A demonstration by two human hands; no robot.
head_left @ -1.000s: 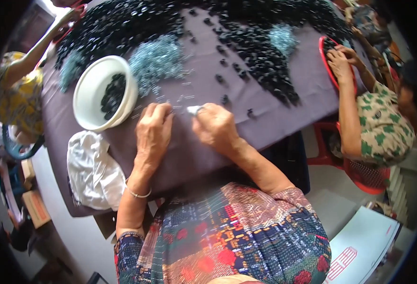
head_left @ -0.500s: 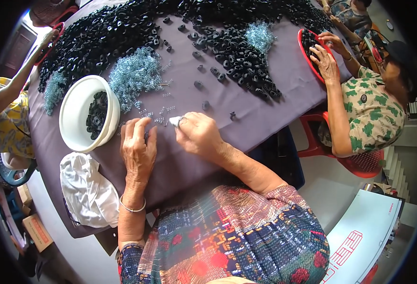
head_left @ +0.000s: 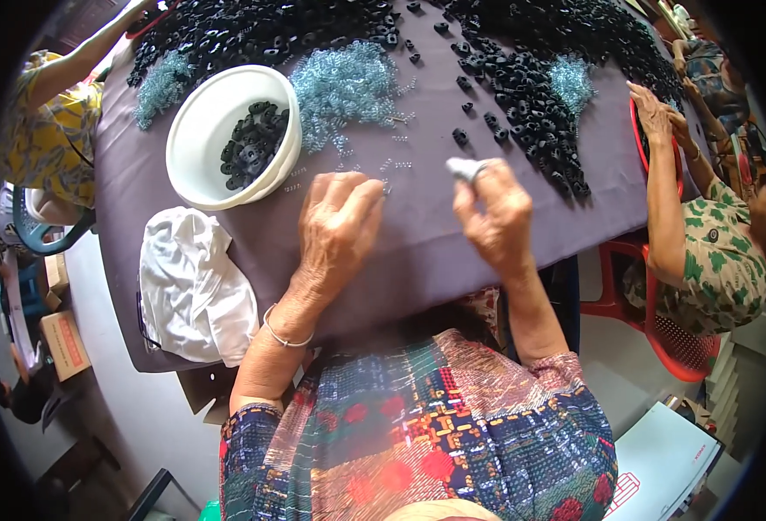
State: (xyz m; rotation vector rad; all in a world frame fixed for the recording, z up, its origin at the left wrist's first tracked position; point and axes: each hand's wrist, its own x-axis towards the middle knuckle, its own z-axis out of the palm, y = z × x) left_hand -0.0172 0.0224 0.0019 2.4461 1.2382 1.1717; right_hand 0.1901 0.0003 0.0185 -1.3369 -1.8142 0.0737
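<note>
Pinching small grey piece [head_left: 465, 168] in right hand [head_left: 493, 217] fingers | left hand [head_left: 338, 227] fingers seemingly together on purple cloth [head_left: 426, 234]

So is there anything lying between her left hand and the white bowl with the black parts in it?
Nothing solid. Between the left hand and the white bowl lies bare purple cloth with only a few loose clear springs scattered on it. The white rag sits lower, off that line.

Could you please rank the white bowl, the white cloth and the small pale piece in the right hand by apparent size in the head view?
1. White cloth, slightly larger, though nearer the camera.
2. White bowl, close behind.
3. Small pale piece pinched in the right hand, by far the smallest.
</note>
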